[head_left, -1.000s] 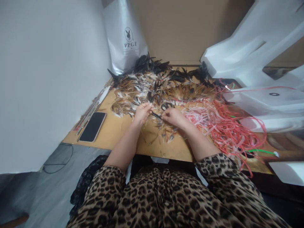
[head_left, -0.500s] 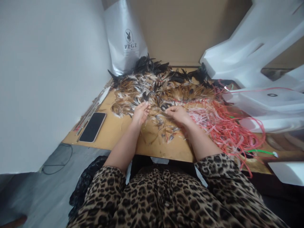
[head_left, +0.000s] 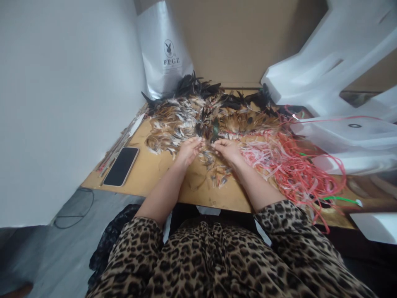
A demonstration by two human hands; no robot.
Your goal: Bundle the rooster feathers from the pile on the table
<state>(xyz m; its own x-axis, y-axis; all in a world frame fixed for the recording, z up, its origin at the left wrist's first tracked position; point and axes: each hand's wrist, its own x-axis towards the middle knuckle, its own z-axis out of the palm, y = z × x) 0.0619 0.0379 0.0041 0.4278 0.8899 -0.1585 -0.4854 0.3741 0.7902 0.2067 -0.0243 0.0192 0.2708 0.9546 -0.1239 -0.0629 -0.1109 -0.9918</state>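
My left hand [head_left: 190, 150] is closed in a pinch over the middle of the table, with a small dark feather [head_left: 199, 130] standing up at its fingertips. Close beside it, my right hand [head_left: 228, 150] pinches a glossy greenish-black feather [head_left: 215, 128] that points away from me. The fingertips of both hands are a short gap apart. Just beyond them spreads a heap of brown and white feathers [head_left: 169, 120], with black feathers [head_left: 197, 86] along its far side. Small loose feather bits [head_left: 221, 176] lie on the wooden table [head_left: 201, 194] below the hands.
A phone [head_left: 121, 166] lies at the table's left, near thin sticks [head_left: 115, 153] along the wall. On the right is a tangle of red and pink strips [head_left: 291, 165] with a green tie [head_left: 341, 199]. A silver bag [head_left: 164, 49] stands behind; white plastic [head_left: 310, 70] bulges at right.
My left hand has moved right with its dark feather, closer to my right hand. The dark feather at my right fingertips, curled before, now stands up straight.
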